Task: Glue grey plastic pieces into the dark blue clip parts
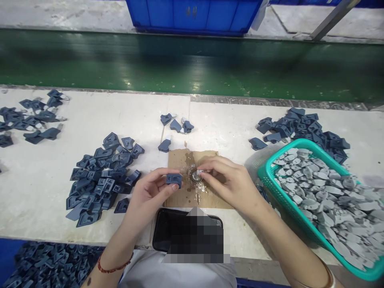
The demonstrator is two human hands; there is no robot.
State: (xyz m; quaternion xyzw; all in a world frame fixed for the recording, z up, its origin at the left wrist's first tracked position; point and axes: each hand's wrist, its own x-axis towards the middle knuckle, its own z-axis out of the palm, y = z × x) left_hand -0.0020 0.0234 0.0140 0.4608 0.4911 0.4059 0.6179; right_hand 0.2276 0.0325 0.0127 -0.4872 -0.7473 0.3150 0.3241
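Between the thumb and fingers of my left hand (148,194) is a dark blue plastic part (174,180) with a recessed face, held over the left side of a cardboard sheet (180,199). My right hand (229,178) pinches a small light grey plastic piece (200,172), partly hidden by the fingertips. That piece is at a small round dish (195,177) on the cardboard; whether they touch I cannot tell. Shiny wet spots surround the dish. Left of my left hand lies a heap of dark blue parts (102,180).
A teal basket (288,200) of light grey pieces stands at right. Blue parts (303,126) lie behind it. Blue parts with grey pieces attached (36,116) sit far left. A phone (162,230) lies near my body. Beyond runs a green belt (192,68) with a blue crate (195,16) behind.
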